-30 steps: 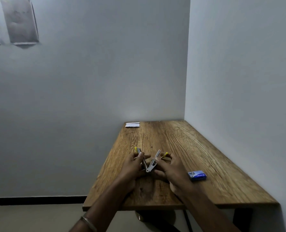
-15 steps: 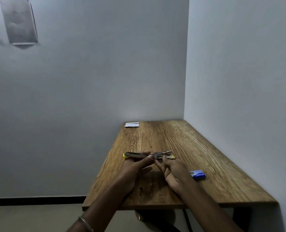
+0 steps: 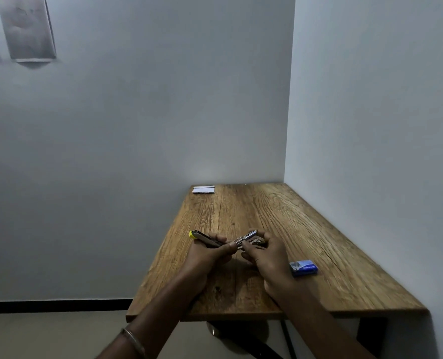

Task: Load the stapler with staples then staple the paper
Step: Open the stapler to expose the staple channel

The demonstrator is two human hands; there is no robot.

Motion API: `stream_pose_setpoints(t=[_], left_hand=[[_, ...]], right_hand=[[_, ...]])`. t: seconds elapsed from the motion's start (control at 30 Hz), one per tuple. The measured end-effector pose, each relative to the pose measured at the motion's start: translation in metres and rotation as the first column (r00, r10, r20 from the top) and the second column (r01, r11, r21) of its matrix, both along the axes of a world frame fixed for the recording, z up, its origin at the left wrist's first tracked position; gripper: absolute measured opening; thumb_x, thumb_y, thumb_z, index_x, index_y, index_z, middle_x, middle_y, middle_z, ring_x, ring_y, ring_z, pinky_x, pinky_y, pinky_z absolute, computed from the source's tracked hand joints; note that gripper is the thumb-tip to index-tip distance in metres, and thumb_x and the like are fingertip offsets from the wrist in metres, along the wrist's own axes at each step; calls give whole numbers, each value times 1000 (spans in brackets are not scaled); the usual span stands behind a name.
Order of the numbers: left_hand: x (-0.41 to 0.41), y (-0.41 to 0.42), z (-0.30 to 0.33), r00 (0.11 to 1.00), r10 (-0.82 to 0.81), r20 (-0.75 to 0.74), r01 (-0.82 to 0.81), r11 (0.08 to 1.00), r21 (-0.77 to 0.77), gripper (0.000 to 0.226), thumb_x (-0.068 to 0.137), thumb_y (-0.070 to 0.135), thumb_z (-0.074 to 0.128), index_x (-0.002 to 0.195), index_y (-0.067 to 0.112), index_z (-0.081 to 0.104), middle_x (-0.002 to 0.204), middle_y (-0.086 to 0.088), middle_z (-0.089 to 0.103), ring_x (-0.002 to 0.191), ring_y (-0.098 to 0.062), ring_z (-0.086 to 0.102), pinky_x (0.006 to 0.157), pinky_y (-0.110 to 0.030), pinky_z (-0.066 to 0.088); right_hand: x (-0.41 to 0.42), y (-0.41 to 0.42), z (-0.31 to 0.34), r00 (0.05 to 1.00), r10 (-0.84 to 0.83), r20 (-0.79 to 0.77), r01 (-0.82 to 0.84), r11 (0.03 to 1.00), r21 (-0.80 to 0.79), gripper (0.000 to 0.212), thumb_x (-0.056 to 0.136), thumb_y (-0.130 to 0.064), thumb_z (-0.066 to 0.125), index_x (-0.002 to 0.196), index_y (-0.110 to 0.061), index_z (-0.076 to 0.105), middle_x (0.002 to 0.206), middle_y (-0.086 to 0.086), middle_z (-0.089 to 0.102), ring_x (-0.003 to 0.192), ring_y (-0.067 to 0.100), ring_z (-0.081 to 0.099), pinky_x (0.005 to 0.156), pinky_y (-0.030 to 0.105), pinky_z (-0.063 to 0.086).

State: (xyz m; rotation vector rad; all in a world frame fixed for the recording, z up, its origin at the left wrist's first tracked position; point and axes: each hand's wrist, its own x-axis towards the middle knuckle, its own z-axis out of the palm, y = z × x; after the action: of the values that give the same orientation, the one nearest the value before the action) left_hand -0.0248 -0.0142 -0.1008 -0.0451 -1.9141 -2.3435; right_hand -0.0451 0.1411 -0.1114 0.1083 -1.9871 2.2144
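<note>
Above the table (image 3: 306,216), both hands' fingers (image 3: 219,238) grip the opened stapler (image 3: 207,239), middle hidden.

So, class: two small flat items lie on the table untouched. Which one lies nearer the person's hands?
The blue box, just beside the right hand near the front edge. The white paper lies at the table's far left corner, against the wall.

I saw a dim, bluish room; a faint glow lit the wall above the brown wooden worktop (image 3: 280,216), hands slightly blurred, edges bowed.
</note>
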Motion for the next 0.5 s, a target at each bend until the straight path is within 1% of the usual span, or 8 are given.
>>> stream_pose_setpoints(t=[0.07,0.1,0.17,0.2,0.3,0.37,0.43,0.5], left_hand=[[-1,0,1,1000,-20,23,19,999,34,29,72,2,82,95,3,64,81,-10,75,82,-25,75,70,-32,61],[-1,0,1,999,-35,32,33,998,62,31,70,2,83,94,3,63,80,-10,75,82,-25,75,70,-31,62],[-2,-2,2,998,-55,37,51,993,107,35,65,4,83,92,4,62,79,-10,75,83,-25,75,72,-31,62],[-3,-3,1,998,-57,39,52,992,118,33,65,4,83,92,4,62,78,-9,76,84,-25,75,74,-33,62],[-4,-5,0,998,-42,52,36,992,117,24,74,1,79,91,5,63,75,-6,77,84,-25,76,78,-35,61],[-5,-5,-1,998,-26,50,20,993,113,25,71,2,80,91,4,64,76,-6,77,85,-25,76,79,-35,61],[-5,-4,-3,999,-9,39,4,993,115,23,73,0,80,90,5,64,77,-8,77,86,-27,76,79,-35,61],[-4,-3,-4,1000,5,25,-8,994,107,20,76,-1,79,88,5,64,77,-8,76,86,-28,76,77,-35,61]], right_hand=[[1,2,4,996,-52,-79,67,977,203,38,85,-13,76,118,-22,62,108,0,69,90,11,69,77,34,63],[1,3,8,989,-71,-127,107,945,308,38,84,-16,78,119,-21,63,108,-2,69,90,9,68,78,33,62],[2,6,18,968,-89,-235,198,843,501,39,81,-21,80,117,-17,64,107,-4,65,93,10,63,75,24,55],[1,8,24,957,-78,-281,228,799,556,37,81,-22,81,114,-15,65,106,-5,63,95,10,61,73,18,50],[1,19,41,948,29,-316,188,751,633,32,83,-18,79,113,-13,69,103,-4,68,97,10,64,72,10,44],[5,23,47,932,73,-355,211,687,695,31,84,-18,77,115,-15,71,110,-2,71,104,12,64,80,14,47],[8,24,46,889,84,-449,304,626,718,28,86,-17,75,114,-16,73,117,0,70,110,14,62,93,23,49],[13,21,39,854,122,-506,342,601,722,25,87,-15,73,113,-15,74,115,0,71,107,13,63,94,23,49]])
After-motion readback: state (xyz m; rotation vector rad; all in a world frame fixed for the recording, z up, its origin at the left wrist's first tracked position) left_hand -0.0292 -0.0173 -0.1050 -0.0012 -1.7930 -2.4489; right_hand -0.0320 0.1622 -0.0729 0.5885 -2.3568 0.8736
